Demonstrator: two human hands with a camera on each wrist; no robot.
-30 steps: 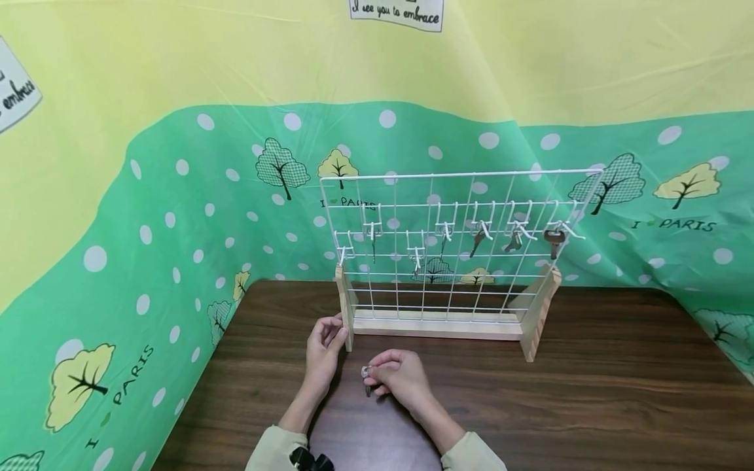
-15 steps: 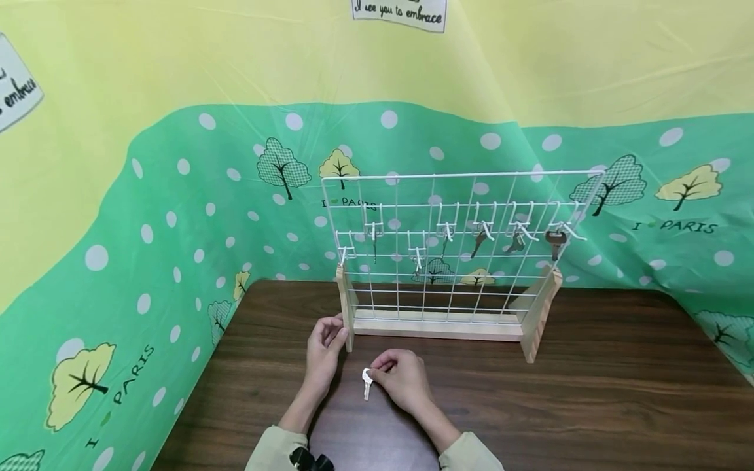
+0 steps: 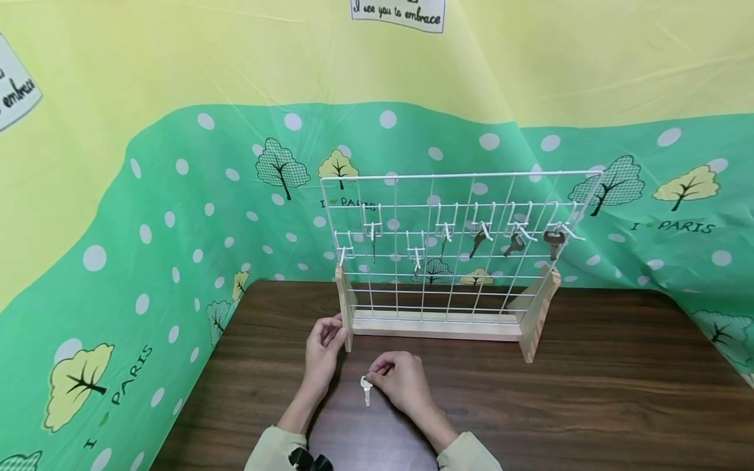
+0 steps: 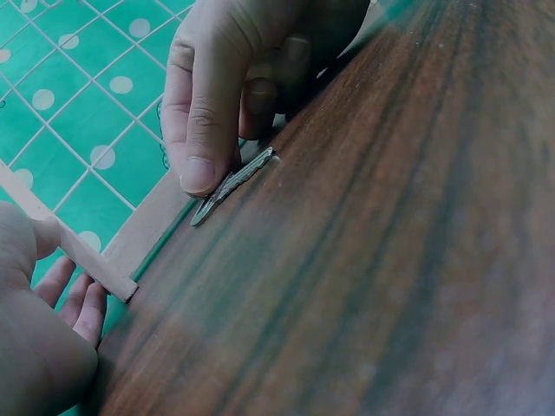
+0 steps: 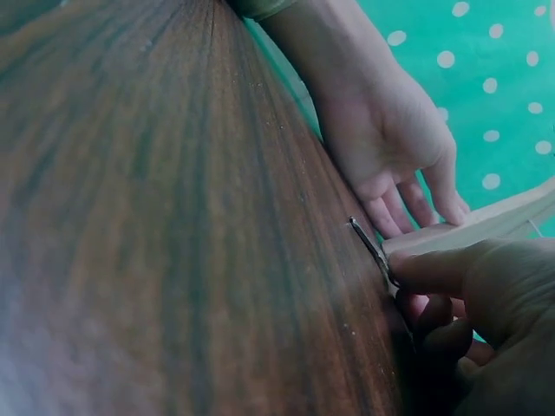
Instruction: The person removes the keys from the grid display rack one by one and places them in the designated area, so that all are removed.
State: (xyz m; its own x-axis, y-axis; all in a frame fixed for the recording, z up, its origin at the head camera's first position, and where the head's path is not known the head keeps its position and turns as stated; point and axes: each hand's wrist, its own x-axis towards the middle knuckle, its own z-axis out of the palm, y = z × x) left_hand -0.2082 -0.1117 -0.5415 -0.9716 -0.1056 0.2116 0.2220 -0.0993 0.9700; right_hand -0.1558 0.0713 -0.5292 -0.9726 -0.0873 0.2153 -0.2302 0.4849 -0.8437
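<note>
A small metal key [image 3: 367, 391] is pinched by its head between the thumb and fingers of my right hand [image 3: 403, 379], its blade pointing toward me. In the left wrist view, the key [image 4: 234, 186] is tilted close over the tabletop. My left hand [image 3: 321, 353] holds the left wooden leg [image 3: 345, 314] of a white wire grid rack, thumb in front and other fingers behind. Seen from the right wrist, the key [image 5: 371, 244] lies just in front of that leg. Several keys hang from white hooks on the grid, including a dark key [image 3: 554, 243] at the far right.
The rack's pale wooden crossbar [image 3: 436, 327] and right leg [image 3: 538, 317] stand beyond my right hand. A dark brown wooden table [image 3: 612, 379] extends to both sides. Green and yellow patterned cloth [image 3: 177, 222] surrounds the table's back and left.
In my right hand the key has turned from edge-on to showing its flat face, and has come slightly toward me. The left hand stays at the rack's leg.
</note>
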